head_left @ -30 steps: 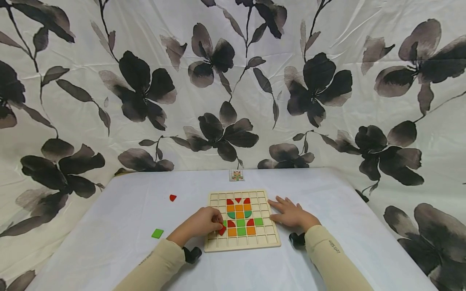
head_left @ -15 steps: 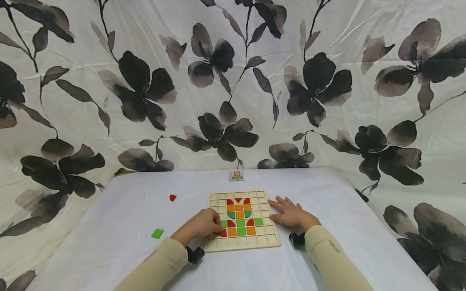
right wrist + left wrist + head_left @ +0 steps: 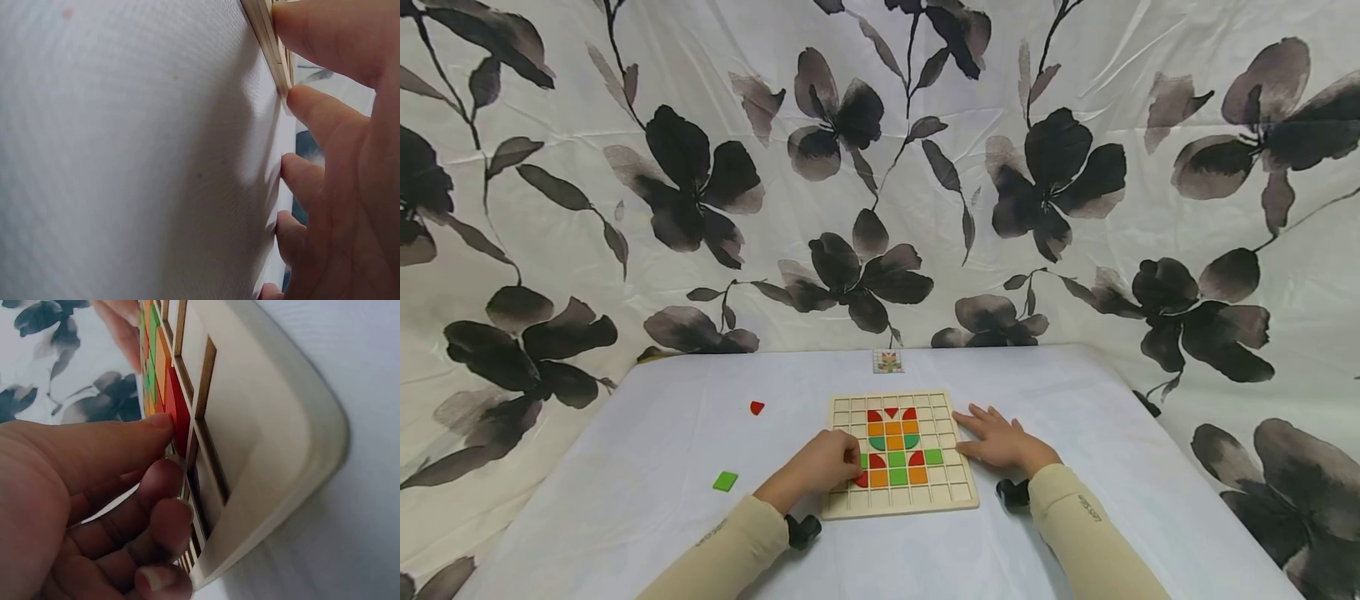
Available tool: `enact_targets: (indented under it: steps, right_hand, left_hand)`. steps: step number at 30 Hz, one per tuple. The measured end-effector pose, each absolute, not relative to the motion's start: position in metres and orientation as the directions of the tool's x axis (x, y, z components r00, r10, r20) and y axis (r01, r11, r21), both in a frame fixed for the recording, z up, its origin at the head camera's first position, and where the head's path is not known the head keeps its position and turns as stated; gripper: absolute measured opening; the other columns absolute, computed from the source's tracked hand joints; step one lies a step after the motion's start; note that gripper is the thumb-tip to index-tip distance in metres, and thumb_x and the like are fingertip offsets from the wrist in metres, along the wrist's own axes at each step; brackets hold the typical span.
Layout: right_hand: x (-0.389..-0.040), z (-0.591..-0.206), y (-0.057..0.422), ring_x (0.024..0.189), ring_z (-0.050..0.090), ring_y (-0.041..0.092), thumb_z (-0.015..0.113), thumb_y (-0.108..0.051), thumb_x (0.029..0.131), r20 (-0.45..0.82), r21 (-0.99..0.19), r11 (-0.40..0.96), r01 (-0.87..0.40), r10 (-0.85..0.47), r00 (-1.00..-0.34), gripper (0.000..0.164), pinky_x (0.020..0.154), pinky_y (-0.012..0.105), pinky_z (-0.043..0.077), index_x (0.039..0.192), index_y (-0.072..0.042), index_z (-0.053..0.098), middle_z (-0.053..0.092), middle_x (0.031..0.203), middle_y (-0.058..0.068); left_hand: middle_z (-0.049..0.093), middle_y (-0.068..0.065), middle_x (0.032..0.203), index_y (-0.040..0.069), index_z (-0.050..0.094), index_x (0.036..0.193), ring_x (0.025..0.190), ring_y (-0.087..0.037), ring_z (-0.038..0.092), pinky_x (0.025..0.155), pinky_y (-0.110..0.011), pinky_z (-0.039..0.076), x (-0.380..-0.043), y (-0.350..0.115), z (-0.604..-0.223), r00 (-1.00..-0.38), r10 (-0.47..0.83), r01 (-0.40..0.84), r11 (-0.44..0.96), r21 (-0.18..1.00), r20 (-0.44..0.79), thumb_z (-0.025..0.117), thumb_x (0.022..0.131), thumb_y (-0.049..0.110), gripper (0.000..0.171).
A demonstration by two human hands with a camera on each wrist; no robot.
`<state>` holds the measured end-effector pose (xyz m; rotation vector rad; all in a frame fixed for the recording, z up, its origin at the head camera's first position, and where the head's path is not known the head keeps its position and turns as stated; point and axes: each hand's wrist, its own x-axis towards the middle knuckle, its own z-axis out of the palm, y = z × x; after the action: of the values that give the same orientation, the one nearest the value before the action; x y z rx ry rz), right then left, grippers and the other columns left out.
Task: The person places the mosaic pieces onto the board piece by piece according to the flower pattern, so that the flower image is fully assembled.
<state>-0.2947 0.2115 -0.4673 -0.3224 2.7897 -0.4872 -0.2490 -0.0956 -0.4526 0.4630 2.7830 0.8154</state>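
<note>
A pale wooden grid board (image 3: 901, 502) lies on the table, with red, orange and green tiles set in its cells. At its left side my left hand (image 3: 823, 460) pinches a red quarter-circle tile (image 3: 861, 480) between thumb and forefinger. In the left wrist view the thumb lies on that red tile (image 3: 179, 415), which sits at a cell beside the orange tile (image 3: 162, 359); the other fingers are curled below. My right hand (image 3: 1000, 440) rests with spread fingers at the board's right edge, thumb and forefinger touching the rim (image 3: 275, 56).
A green tile (image 3: 725, 481) and a red tile (image 3: 757, 407) lie loose on the white tablecloth (image 3: 662, 433), left of the board. A small pattern card (image 3: 888, 361) is at the back edge. Behind hangs a floral curtain (image 3: 880, 167).
My left hand has brought the red tile slightly down onto the board's cell, below the green tile at the left. The right hand has stayed at the board's edge.
</note>
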Motion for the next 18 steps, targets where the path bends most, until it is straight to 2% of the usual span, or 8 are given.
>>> enact_targets:
  steps: [4,11,15,18]
  right_hand:
    - [-0.294,-0.469,0.211,0.148,0.012,0.043,0.052,-0.049,0.093,-0.249,-0.360,0.918,-0.166,-0.266,-0.931,0.064,0.111,0.070,0.007,0.151,-0.028,0.034,0.022,0.161,0.010]
    - [-0.292,-0.466,0.210,0.148,0.012,0.043,0.053,-0.049,0.093,-0.249,-0.358,0.919,-0.168,-0.267,-0.931,0.064,0.111,0.071,0.007,0.151,-0.027,0.034,0.022,0.161,0.010]
    - [-0.291,-0.464,0.209,0.148,0.012,0.044,0.053,-0.048,0.094,-0.247,-0.357,0.920,-0.164,-0.262,-0.933,0.064,0.111,0.071,0.007,0.151,-0.026,0.035,0.022,0.161,0.011]
    - [-0.291,-0.463,0.209,0.148,0.012,0.043,0.053,-0.048,0.094,-0.247,-0.362,0.918,-0.159,-0.259,-0.934,0.063,0.111,0.070,0.006,0.151,-0.027,0.035,0.022,0.161,0.010]
  left_hand:
    - [0.054,0.003,0.067,0.017,0.061,0.075,0.065,-0.013,0.050,0.057,-0.025,0.040,-0.250,-0.099,-0.452,-0.934,0.353,0.275,0.817,0.506,-0.062,0.069,0.088,0.017,0.015]
    - [0.055,0.002,0.070,0.015,0.065,0.083,0.065,-0.014,0.049,0.057,-0.027,0.041,-0.264,-0.121,-0.444,-0.970,0.244,0.214,0.849,0.482,0.002,0.068,0.090,0.019,0.009]
    - [0.057,0.002,0.072,0.014,0.066,0.088,0.065,-0.014,0.050,0.058,-0.028,0.042,-0.277,-0.140,-0.445,-0.981,0.187,0.190,0.903,0.385,0.044,0.067,0.090,0.021,0.007]
    - [0.063,-0.003,0.081,0.010,0.067,0.097,0.071,-0.018,0.058,0.064,-0.035,0.048,-0.285,-0.154,-0.447,-0.988,0.128,0.148,0.944,0.295,0.086,0.067,0.089,0.021,0.013]
